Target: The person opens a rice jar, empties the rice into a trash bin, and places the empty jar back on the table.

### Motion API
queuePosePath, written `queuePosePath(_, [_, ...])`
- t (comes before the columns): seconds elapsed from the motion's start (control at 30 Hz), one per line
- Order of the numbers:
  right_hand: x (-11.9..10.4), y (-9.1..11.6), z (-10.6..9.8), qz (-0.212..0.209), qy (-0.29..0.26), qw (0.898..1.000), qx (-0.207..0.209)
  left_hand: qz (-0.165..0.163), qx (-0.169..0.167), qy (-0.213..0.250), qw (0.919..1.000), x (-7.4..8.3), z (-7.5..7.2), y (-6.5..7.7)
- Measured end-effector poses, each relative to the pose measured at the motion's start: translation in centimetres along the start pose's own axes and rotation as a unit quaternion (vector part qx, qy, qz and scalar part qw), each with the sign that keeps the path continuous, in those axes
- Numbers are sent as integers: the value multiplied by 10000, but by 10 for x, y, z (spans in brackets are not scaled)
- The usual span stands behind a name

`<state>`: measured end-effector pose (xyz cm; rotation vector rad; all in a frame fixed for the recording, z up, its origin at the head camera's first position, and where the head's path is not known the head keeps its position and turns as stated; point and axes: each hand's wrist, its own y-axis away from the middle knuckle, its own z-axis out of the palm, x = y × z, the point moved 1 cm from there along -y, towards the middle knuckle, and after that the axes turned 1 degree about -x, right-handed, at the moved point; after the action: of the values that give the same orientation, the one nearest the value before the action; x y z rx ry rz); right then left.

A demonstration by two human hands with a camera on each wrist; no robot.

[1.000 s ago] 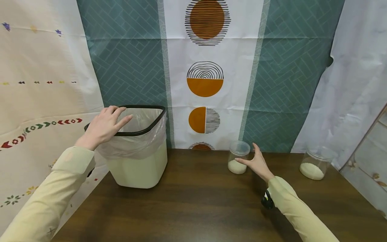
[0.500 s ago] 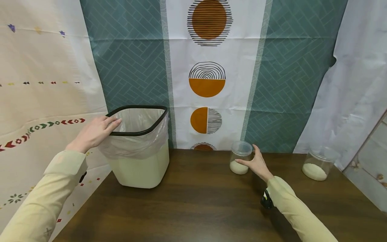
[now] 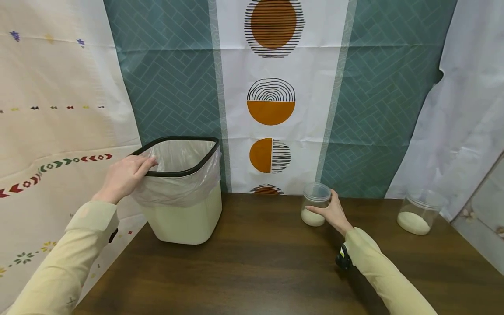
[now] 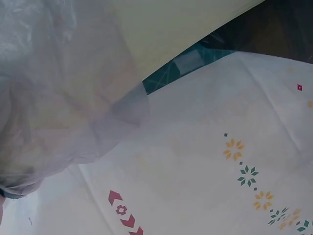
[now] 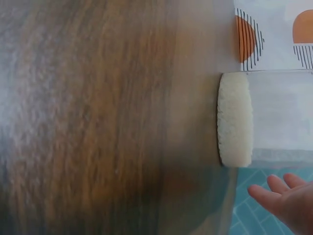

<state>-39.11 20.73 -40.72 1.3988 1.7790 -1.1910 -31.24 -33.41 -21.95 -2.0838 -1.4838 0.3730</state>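
A pale green trash bin (image 3: 183, 221) with a black rim and a clear plastic liner stands on the left of the table. My left hand (image 3: 124, 176) grips its left rim through the liner; most of that hand is out of the left wrist view. Right of centre is a clear plastic jar (image 3: 316, 203), upright, with white grains (image 5: 235, 120) in its bottom. My right hand (image 3: 332, 214) is spread beside the jar, thumb in front and fingers at the far right side. A gap shows between its fingers and the jar in the right wrist view.
A second clear jar (image 3: 419, 212) with white grains stands farther right on the brown wooden table (image 3: 252, 271). Behind the table hangs a patterned green and white curtain (image 3: 271, 65). A cream embroidered cloth (image 3: 59, 78) hangs at the left.
My left hand has come down from above the bin's rim and closed on it. My right hand stays around the jar, slightly nearer to it. The view has shifted slightly.
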Motion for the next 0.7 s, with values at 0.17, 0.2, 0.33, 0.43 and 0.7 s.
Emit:
queuePosePath(0.17, [1,-1,4,85,0,10000,-35,136,208,13,9997,-1,2,1])
queuePosePath(0.2, [1,0,5,132,20,9999,-45,180,223,1,9996,-1,3,1])
queuePosePath(0.33, [2,0,6,282,19,9996,-85,263,268,-48,9993,1,6,0])
queuePosePath(0.43, [1,-1,7,280,47,9996,-24,208,250,-48,9995,2,6,-3])
queuePosePath(0.7, [-1,-1,6,196,6,9998,63,271,136,-70,9995,6,9,-8])
